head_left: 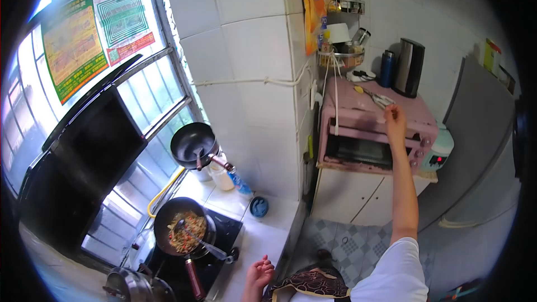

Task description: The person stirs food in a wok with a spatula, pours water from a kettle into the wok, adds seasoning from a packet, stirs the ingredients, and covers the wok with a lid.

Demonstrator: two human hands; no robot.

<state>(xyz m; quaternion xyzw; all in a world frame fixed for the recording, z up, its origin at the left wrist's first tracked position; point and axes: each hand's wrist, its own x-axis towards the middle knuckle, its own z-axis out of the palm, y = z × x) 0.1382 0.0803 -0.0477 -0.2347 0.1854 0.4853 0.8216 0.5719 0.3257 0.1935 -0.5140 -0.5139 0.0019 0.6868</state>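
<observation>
My right hand (395, 116) reaches out over the pink toaster oven (358, 100), its fingers curled at the end of a metal utensil (381, 99) lying on the oven's top; whether they grip it is hard to tell. Low in the view, my left hand (261, 272) is held near the white counter with its fingers loosely curled, and no object shows in it. To its left a pan (162, 226) of chopped food (187, 232) sits on the black stove (226, 229), with a spatula (215, 250) resting in it.
An empty wok (193, 140) stands behind the stove, near a blue-labelled bottle (239, 184) and a small blue container (259, 207). A steel pot (126, 285) is at lower left. A blue flask (387, 69) and a dark appliance (409, 67) stand behind the oven. A grey refrigerator (475, 117) is right.
</observation>
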